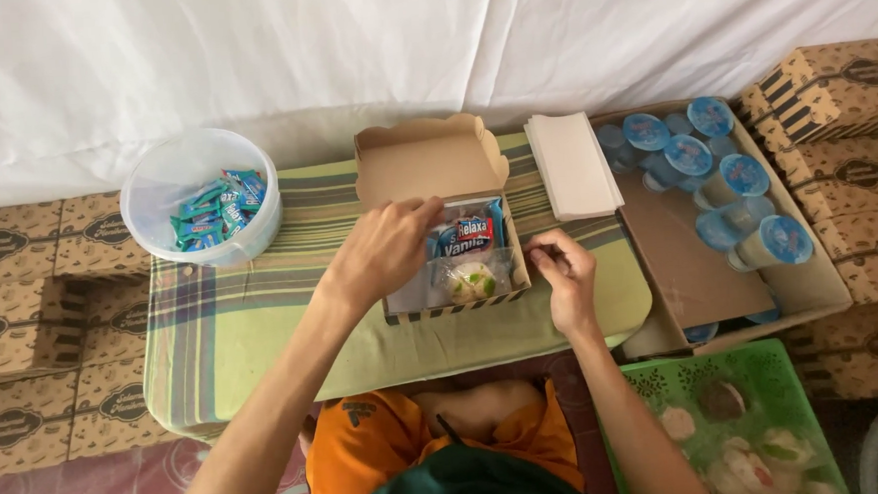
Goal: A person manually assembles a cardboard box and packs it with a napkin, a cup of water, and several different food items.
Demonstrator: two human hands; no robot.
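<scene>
An open brown cardboard snack box (pixel 432 157) sits on a small table covered with a green striped cloth (pixel 243 327). Inside it lie a blue and red snack packet (pixel 466 234) and a clear-wrapped cake (pixel 473 280). My left hand (pixel 384 252) reaches into the left side of the box, fingers bent over its contents; whether it grips anything is unclear. My right hand (pixel 564 276) rests against the box's right wall, fingers curled at the edge.
A white bucket (pixel 151 192) of blue wrapped candies stands at the table's left. A stack of white napkins (pixel 572 162) lies right of the box. A carton (pixel 701 273) with sealed water cups, a green basket (pixel 766 370) of wrapped cakes, and stacked closed boxes (pixel 21 299) surround the table.
</scene>
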